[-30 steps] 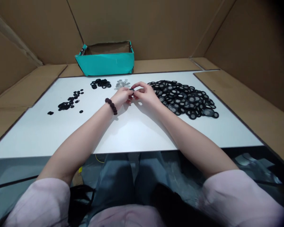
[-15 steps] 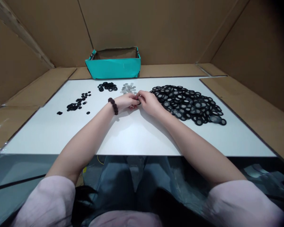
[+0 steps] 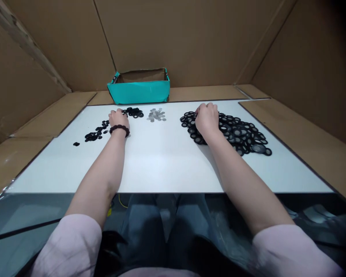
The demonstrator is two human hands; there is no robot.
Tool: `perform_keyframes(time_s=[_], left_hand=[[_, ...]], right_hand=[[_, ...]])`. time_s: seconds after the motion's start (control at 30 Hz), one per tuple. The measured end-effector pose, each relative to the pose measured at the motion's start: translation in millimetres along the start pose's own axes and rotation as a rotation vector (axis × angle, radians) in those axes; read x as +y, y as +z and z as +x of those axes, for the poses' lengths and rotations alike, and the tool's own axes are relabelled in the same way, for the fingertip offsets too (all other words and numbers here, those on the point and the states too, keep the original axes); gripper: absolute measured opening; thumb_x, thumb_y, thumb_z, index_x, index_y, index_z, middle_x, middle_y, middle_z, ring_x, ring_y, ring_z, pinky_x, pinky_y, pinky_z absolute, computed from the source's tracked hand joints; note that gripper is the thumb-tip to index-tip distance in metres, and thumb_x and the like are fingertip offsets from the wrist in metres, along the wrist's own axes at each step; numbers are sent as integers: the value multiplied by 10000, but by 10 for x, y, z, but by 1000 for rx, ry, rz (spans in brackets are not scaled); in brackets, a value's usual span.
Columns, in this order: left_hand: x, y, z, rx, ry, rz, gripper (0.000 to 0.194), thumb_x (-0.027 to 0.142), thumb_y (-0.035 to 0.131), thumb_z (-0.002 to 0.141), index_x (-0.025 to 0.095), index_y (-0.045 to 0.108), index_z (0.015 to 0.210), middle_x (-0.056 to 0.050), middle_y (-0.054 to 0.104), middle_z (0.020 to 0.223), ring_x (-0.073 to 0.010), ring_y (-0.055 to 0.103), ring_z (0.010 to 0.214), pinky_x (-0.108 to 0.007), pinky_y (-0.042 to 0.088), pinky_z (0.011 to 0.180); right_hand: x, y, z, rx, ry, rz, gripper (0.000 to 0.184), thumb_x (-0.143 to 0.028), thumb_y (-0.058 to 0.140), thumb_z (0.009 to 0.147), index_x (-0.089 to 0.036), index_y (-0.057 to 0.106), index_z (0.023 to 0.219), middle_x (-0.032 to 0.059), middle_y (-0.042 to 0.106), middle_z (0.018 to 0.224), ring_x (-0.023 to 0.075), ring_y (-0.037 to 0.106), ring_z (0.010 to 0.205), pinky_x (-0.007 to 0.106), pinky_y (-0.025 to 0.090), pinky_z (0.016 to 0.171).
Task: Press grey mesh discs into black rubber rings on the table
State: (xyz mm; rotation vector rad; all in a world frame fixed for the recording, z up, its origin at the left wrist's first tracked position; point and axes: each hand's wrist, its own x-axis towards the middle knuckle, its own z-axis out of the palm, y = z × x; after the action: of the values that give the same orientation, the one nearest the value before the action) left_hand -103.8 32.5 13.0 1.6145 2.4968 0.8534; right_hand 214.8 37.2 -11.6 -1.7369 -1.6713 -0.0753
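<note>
My left hand (image 3: 119, 118), with a dark beaded bracelet (image 3: 120, 129) at its wrist, has its fingers curled down at the left end of a small heap of black rings (image 3: 135, 112). What is in its fingertips is hidden. My right hand (image 3: 207, 117) rests over a large pile of black rings with grey centres (image 3: 238, 132). Its fingers are bent together at the pile's far left part, and the back of the hand hides whatever they grip. Between the hands lies a small cluster of translucent grey discs (image 3: 157, 115). Small black discs (image 3: 93, 136) are scattered left of my left hand.
A turquoise box (image 3: 138, 92) with a brown inside stands behind the white tabletop (image 3: 161, 165). Cardboard walls (image 3: 190, 42) enclose the back and sides. Cardboard flaps (image 3: 300, 134) border the table.
My hands were together at the middle, fingers meeting around a small dark piece. They have parted: the left moved left to the small black heap, the right moved right onto the large pile.
</note>
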Motion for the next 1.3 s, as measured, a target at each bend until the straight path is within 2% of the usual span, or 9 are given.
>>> perform_keyframes(time_s=[0.13, 0.27, 0.4, 0.53, 0.67, 0.8, 0.9, 1.03, 1.3], left_hand=[[-101, 92, 97, -14, -4, -40, 138, 97, 594, 965, 94, 700, 1053, -247, 656, 1333, -393, 573, 1365, -572, 443, 1151], [-184, 229, 217, 175, 96, -258, 177, 22, 705, 857, 163, 598, 856, -179, 666, 1139, -348, 575, 1234, -651, 408, 1096], [40, 292, 82, 181, 459, -201, 95, 176, 657, 904, 225, 595, 958, -157, 708, 1097, -331, 633, 1125, -586, 478, 1045], [485, 327, -377, 84, 851, -166, 135, 229, 629, 904, 199, 622, 1035, -155, 732, 1110, -336, 644, 1122, -520, 483, 1014], [710, 355, -709, 11, 1040, -196, 141, 220, 583, 928, 182, 634, 1053, -150, 733, 1082, -315, 645, 1081, -472, 485, 970], [610, 329, -563, -4, 947, -168, 172, 202, 512, 959, 179, 654, 1051, -167, 738, 1104, -336, 646, 1102, -497, 484, 987], [482, 300, -331, -36, 671, -34, 290, 87, 392, 944, 170, 667, 978, -196, 741, 1069, -362, 663, 1093, -524, 492, 994], [449, 294, -219, -127, 379, 103, 462, -51, 372, 843, 90, 668, 1169, -245, 714, 1256, -381, 652, 1217, -527, 498, 1057], [582, 264, -338, -200, 449, 267, 413, 249, 453, 1008, 69, 718, 1267, -251, 679, 1366, -388, 592, 1327, -469, 450, 1121]], right_hand=[[60, 12, 16, 31, -26, -34, 239, -79, 428, 986, -115, 662, 962, 247, 627, 1120, 384, 572, 1177, 582, 484, 1015], [-12, -50, 2, 128, -185, 74, 195, -179, 437, 1025, -169, 630, 991, 218, 641, 1123, 362, 586, 1141, 563, 480, 1029], [-190, -28, -109, 82, -301, 294, 228, -301, 413, 1069, -215, 595, 962, 144, 679, 993, 300, 635, 998, 457, 513, 946], [-405, 34, -265, -183, -236, 529, 211, -372, 490, 1042, -216, 599, 949, 56, 679, 811, 227, 644, 781, 343, 494, 799], [-539, 7, -321, -319, -174, 698, 233, -306, 499, 1010, -218, 559, 803, 21, 649, 718, 191, 621, 724, 298, 456, 754], [-543, -77, -297, -255, -115, 730, 275, -283, 505, 1005, -235, 499, 734, -12, 576, 629, 169, 571, 645, 293, 428, 732], [-521, -97, -294, -192, -89, 678, 294, -286, 518, 1006, -245, 467, 719, -18, 548, 612, 168, 545, 628, 299, 406, 721], [-546, -54, -344, -229, -99, 628, 286, -288, 529, 996, -245, 467, 719, -1, 561, 640, 181, 539, 653, 309, 387, 713], [-705, -17, -474, -364, -184, 530, 242, -263, 514, 1005, -220, 531, 767, 12, 621, 712, 176, 549, 697, 285, 367, 711]])
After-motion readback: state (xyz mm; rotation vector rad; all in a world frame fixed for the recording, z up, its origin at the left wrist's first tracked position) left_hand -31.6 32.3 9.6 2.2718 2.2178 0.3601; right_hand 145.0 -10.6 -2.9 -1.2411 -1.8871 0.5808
